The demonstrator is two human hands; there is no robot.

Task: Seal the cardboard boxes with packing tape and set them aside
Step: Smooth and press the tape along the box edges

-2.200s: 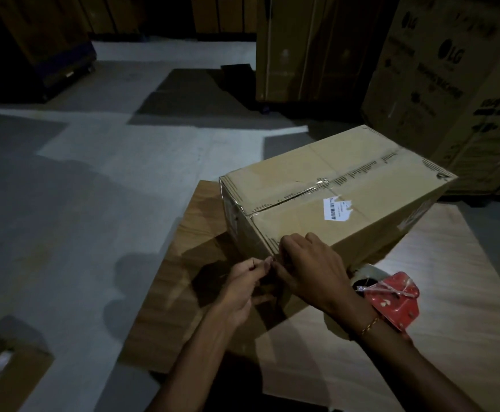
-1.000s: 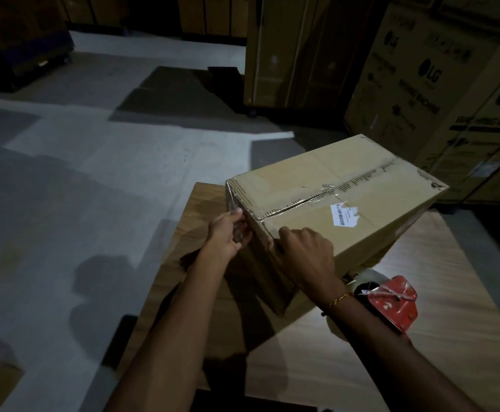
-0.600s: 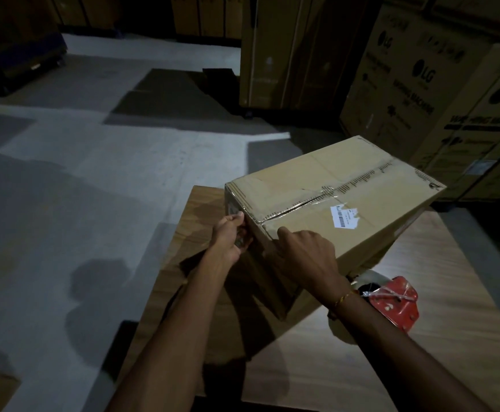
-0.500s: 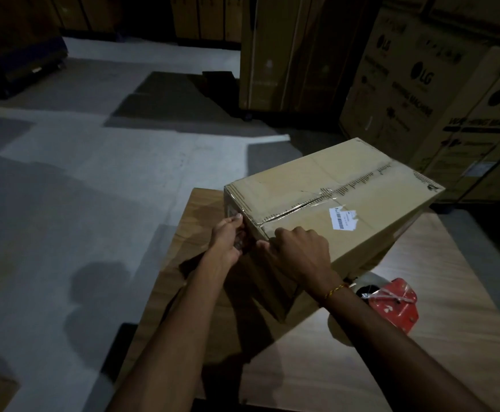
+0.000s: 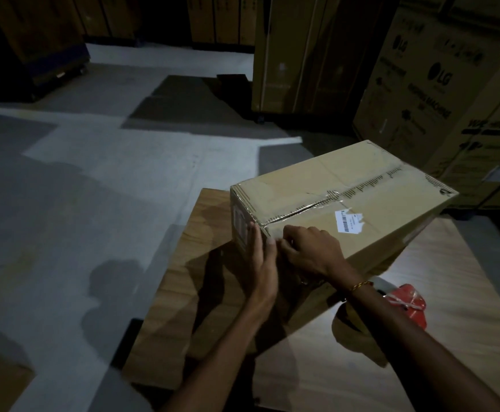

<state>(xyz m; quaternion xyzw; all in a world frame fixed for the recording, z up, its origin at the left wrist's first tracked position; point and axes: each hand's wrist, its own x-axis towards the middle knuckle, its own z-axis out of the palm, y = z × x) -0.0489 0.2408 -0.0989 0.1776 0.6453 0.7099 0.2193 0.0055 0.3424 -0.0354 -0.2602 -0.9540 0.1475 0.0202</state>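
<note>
Box [image 5: 341, 209] sits on the desk [image 5: 451, 292], taped along its top seam. Left hand [image 5: 262, 263] presses flat on the end face; right hand [image 5: 312, 248], fingers curled, rubs tape at the corner. Uneven pressure could leave wrinkles, or shove the box.

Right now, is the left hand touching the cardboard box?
Touching. The head view shows the left hand with straight fingers pressed flat against the near end face of the cardboard box, by its corner.
</note>
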